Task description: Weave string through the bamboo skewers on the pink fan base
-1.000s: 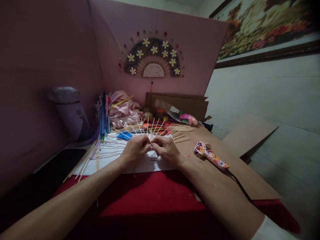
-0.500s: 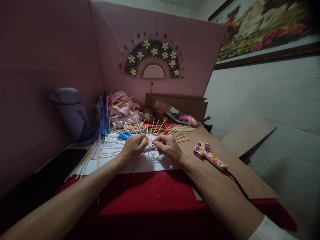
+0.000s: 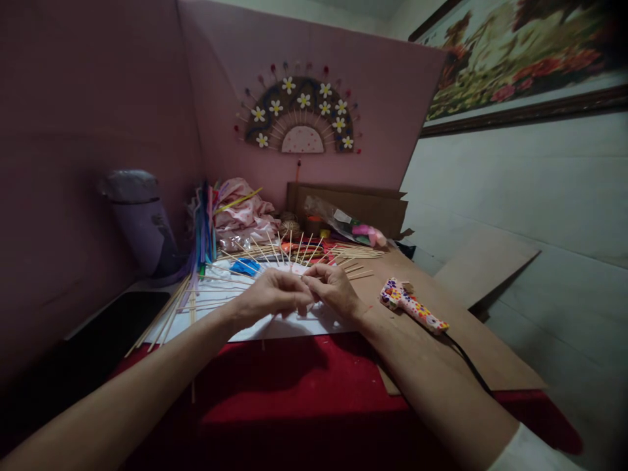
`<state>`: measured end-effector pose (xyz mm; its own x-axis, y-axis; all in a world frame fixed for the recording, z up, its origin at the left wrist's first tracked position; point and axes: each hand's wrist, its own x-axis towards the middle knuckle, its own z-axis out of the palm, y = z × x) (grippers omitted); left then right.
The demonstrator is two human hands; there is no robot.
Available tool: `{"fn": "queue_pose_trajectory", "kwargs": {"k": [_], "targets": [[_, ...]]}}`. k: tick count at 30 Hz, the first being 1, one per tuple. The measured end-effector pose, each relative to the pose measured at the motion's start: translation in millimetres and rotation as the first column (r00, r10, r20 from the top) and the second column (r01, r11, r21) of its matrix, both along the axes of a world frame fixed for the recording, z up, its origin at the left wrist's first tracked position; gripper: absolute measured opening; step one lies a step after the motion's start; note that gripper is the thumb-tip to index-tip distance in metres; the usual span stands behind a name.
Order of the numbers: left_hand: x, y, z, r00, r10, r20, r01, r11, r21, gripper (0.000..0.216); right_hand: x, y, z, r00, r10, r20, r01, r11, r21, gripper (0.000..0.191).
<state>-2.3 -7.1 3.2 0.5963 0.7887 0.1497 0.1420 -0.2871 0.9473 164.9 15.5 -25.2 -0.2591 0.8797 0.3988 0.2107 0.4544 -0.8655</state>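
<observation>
Over the white sheet point(image 3: 314, 327), toward its far edge, thin sticks point(image 3: 307, 248) fan outward from a pale dotted piece point(image 3: 297, 268), partly hidden by the fingers. Above the sheet's middle, the left hand point(image 3: 282, 292) has its fingers bent, loosely curled beside the right; whether it grips anything cannot be told. The right hand point(image 3: 333, 288) pinches thumb and forefinger together; anything between them is too small to make out. A blue piece point(image 3: 245, 267) lies on the sheet, left of the fan. Loose sticks point(image 3: 169, 314) cross the sheet's left edge. Right of the sheet, a flower-patterned glue gun point(image 3: 412, 306) rests on brown board point(image 3: 471, 353). Red cloth point(image 3: 275, 386) spreads before the sheet; behind it sits pink fabric point(image 3: 243, 206).
</observation>
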Motion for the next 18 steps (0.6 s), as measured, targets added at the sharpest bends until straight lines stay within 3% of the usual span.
{"fn": "queue_pose_trajectory", "kwargs": {"k": [2, 4, 8, 11, 18], "targets": [[0.8, 7.3, -2.5, 0.941, 0.309, 0.142, -0.328, 0.933, 0.148, 0.009, -0.1, -0.2, -1.1, 1.0, 0.024, 0.012, -0.024, 1.0, -0.004, 0.013], [1.0, 12.9, -5.4, 0.9, 0.414, 0.135, -0.434, 0.874, 0.216, 0.015, -0.3, -0.2, -2.3, 0.999, 0.049, 0.018, -0.049, 0.999, -0.009, 0.015], [2.0, 16.2, -11.1, 0.949, 0.316, -0.027, -0.297, 0.915, 0.272, 0.017, -0.3, -0.2, -3.6, 0.996, 0.085, 0.039, -0.085, 0.996, 0.006, 0.015], [2.8, 16.3, -13.3, 0.947, 0.315, -0.062, -0.279, 0.904, 0.324, 0.015, -0.4, 0.1, -3.6, 0.996, 0.074, 0.044, -0.075, 0.997, 0.011, 0.015], [1.5, 18.3, -12.1, 0.948, 0.312, -0.059, -0.3, 0.94, 0.162, 0.014, -0.6, 0.6, -3.6, 0.995, 0.033, 0.097, -0.037, 0.999, 0.038, 0.015]]}}
